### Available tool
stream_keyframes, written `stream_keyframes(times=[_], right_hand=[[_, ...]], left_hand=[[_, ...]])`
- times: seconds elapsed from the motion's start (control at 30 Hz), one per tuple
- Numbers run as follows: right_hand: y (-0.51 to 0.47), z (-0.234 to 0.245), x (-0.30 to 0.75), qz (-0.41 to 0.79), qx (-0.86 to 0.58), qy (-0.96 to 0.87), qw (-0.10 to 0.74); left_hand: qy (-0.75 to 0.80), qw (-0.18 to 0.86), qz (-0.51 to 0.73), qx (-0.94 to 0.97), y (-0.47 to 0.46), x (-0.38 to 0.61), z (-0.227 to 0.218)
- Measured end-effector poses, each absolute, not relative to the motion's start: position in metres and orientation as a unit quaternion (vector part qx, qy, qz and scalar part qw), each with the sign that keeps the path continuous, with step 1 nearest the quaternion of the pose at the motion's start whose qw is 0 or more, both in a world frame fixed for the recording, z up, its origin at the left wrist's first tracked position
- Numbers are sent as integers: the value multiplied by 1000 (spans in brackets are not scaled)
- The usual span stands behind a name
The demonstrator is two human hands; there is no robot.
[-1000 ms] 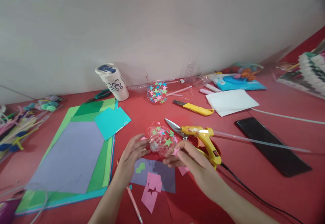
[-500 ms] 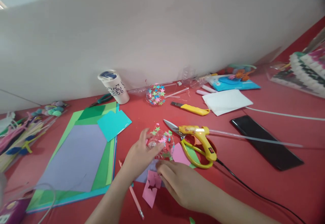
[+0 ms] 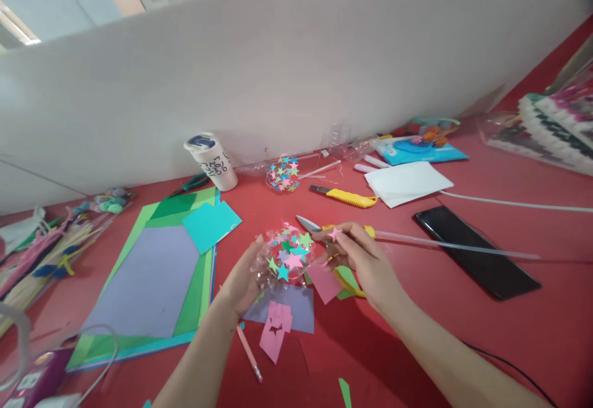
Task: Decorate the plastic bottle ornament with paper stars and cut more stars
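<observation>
My left hand [image 3: 241, 281] is closed around the side of a clear plastic piece covered with colourful paper stars [image 3: 293, 261]. Between the thumb and fingertips of my right hand [image 3: 364, 258] is a small pink paper star [image 3: 335, 234], just right of that piece. Behind my right hand lie a hot glue gun [image 3: 369, 231], mostly hidden, and scissors [image 3: 308, 224] with a blade showing. Cut pink paper scraps [image 3: 273, 347] rest on a purple sheet [image 3: 303, 312] below. A similar star-covered clear piece [image 3: 283, 173] stands farther back.
A white tumbler [image 3: 217, 164] and a yellow utility knife [image 3: 349, 197] stand toward the back. Coloured paper sheets [image 3: 139, 278] are stacked at left. A phone [image 3: 477, 253] lies at right under a glue stick. A pencil [image 3: 250, 353] lies near the front, and the glue gun's cord [image 3: 504, 371] trails right.
My right hand has risen from the pink scraps and moved right, now with a pink star in its fingertips. My left hand has tilted the star-covered piece, showing more of its stars.
</observation>
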State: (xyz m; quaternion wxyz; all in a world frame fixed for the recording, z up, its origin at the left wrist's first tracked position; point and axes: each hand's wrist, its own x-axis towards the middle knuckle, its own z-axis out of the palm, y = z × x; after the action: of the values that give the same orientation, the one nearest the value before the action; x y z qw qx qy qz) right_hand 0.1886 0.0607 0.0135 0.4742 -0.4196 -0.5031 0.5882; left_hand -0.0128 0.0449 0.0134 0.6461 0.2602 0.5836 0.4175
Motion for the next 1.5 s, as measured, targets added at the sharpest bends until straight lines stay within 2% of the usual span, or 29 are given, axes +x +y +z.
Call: stream_keyframes(times=[0.17,0.43,0.77,1.17,1.33,1.5], right_hand=[[63,1,175,699,-402,-391,444],[58,-2,174,729,-411,-353,419],[60,-2,179,689,-469,-397,385],[60,3,183,649,-502,-448,355],[59,14,187,595,-519,-471,393],[61,26,195,570,-502,-485,434]], left_hand=[[573,676,395,240,46,-7,5],[562,640,420,312,41,-14,8],[579,596,383,404,34,-21,5],[632,544,391,389,38,-25,9],[626,511,432,401,42,-31,8],[646,404,495,419,38,-26,29]])
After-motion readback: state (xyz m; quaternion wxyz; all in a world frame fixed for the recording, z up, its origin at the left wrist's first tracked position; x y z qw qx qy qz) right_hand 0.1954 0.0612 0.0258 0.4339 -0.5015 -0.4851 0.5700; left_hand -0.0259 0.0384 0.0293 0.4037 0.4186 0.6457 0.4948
